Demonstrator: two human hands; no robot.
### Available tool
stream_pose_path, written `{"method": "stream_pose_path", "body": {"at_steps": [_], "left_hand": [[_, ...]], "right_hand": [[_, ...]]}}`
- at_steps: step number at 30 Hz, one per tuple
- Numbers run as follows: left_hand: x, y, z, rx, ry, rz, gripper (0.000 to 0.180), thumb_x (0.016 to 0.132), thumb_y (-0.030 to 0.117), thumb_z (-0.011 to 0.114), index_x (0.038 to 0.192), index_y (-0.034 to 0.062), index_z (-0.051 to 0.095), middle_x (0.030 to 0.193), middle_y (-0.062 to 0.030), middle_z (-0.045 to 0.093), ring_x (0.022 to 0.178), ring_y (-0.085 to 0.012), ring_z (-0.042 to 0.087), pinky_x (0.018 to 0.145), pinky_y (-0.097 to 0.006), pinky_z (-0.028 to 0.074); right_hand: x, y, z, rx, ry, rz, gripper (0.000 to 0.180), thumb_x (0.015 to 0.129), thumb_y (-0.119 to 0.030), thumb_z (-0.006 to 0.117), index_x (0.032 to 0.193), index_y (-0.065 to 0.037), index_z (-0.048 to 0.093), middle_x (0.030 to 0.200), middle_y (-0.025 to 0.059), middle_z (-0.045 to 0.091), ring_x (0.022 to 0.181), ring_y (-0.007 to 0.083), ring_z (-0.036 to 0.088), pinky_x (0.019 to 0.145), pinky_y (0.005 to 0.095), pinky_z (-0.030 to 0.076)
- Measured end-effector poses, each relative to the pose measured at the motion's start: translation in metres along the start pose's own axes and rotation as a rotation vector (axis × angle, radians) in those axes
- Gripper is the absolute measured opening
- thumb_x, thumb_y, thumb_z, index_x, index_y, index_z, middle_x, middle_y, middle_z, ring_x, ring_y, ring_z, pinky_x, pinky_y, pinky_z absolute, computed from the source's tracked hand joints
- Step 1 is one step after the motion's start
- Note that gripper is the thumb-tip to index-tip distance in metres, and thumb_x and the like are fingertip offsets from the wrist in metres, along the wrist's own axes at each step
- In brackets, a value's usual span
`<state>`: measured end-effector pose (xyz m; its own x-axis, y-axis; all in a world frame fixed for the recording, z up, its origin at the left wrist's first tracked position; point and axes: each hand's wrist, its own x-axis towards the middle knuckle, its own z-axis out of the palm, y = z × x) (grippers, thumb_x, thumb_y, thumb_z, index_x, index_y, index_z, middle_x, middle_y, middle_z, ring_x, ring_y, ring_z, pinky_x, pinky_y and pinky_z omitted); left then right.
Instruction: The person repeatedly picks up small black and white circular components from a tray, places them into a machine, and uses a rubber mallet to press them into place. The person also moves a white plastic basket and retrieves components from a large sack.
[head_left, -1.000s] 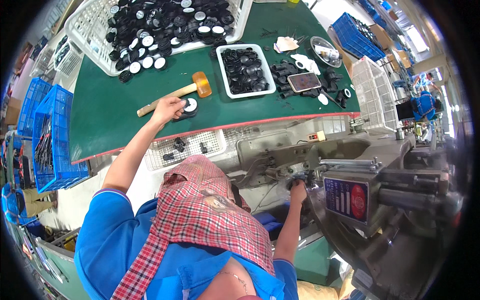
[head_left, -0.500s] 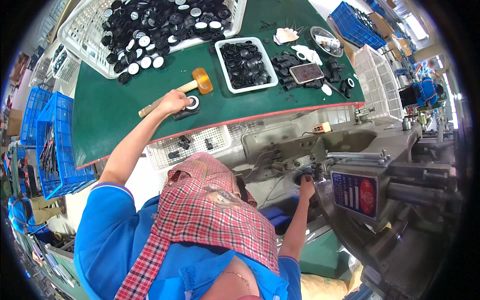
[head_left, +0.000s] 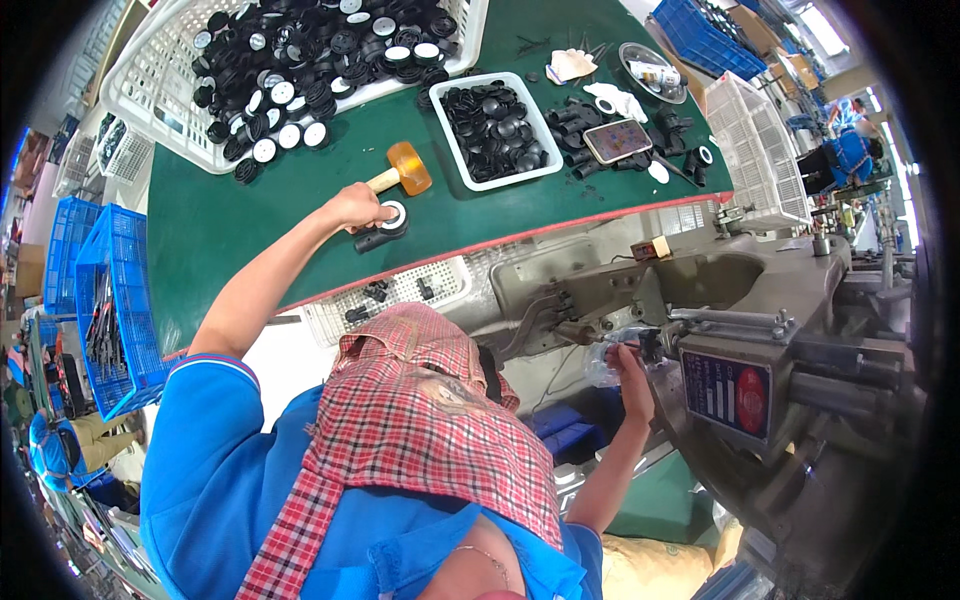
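Fingers [head_left: 383,213] of the left hand [head_left: 358,207] are curled inward, their tips meeting the edge of a black piece with a white ring [head_left: 388,231]; we cannot tell whether they grip it or only rest there. The piece lies on the green tabletop [head_left: 295,200], near its red front edge. Just beyond the left hand we record a mallet [head_left: 410,168], orange head to the right, pale handle running toward the knuckles and partly hidden by them.

The right hand [head_left: 630,378] is half closed, fingertips beside clear plastic [head_left: 603,366] and near a dark part [head_left: 651,345] at the grey machine [head_left: 722,335]. Whether it has hold of anything we cannot tell.

Farther out on the tabletop we note a white tray [head_left: 515,180] full of black discs and, to its right, loose black fittings [head_left: 572,122] with a phone [head_left: 618,141] lying among them. A metal dish [head_left: 634,58] sits behind these. At far left we see a large white basket [head_left: 150,65] heaped with black and white round parts. Below the front edge we find a shallow white crate [head_left: 462,275] with a few black pieces; blue crates [head_left: 122,310] stand at left.
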<state>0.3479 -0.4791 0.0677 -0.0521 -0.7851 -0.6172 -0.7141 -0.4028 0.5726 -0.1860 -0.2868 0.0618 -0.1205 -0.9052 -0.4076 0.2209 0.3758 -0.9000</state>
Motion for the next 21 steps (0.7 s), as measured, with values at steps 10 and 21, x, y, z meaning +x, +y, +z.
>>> {"method": "stream_pose_path", "body": {"at_steps": [10, 21], "left_hand": [[0.0, 0.002, -0.004, 0.086, 0.003, -0.018, 0.044, 0.079, 0.039, 0.071, 0.058, 0.0022, 0.061, 0.05, -0.0026, 0.054, 0.04, -0.0123, 0.049, 0.04, -0.029, 0.04], [0.0, -0.047, -0.007, 0.273, 0.59, 0.393, 0.035, 0.084, 0.035, 0.067, 0.107, 0.0094, 0.063, 0.089, -0.0131, 0.061, 0.087, -0.0332, 0.063, 0.076, -0.043, 0.051]], "right_hand": [[0.007, 0.006, -0.006, 0.034, -0.049, 0.046, 0.012, 0.094, -0.014, 0.06, 0.105, -0.009, 0.058, 0.094, 0.0051, 0.063, 0.09, 0.0162, 0.062, 0.084, 0.0314, 0.051], [-0.004, 0.012, 0.035, -0.207, 0.314, -0.09, 0.029, 0.091, -0.019, 0.065, 0.111, 0.002, 0.061, 0.094, 0.0086, 0.066, 0.083, 0.0151, 0.064, 0.075, 0.0283, 0.053]]}}
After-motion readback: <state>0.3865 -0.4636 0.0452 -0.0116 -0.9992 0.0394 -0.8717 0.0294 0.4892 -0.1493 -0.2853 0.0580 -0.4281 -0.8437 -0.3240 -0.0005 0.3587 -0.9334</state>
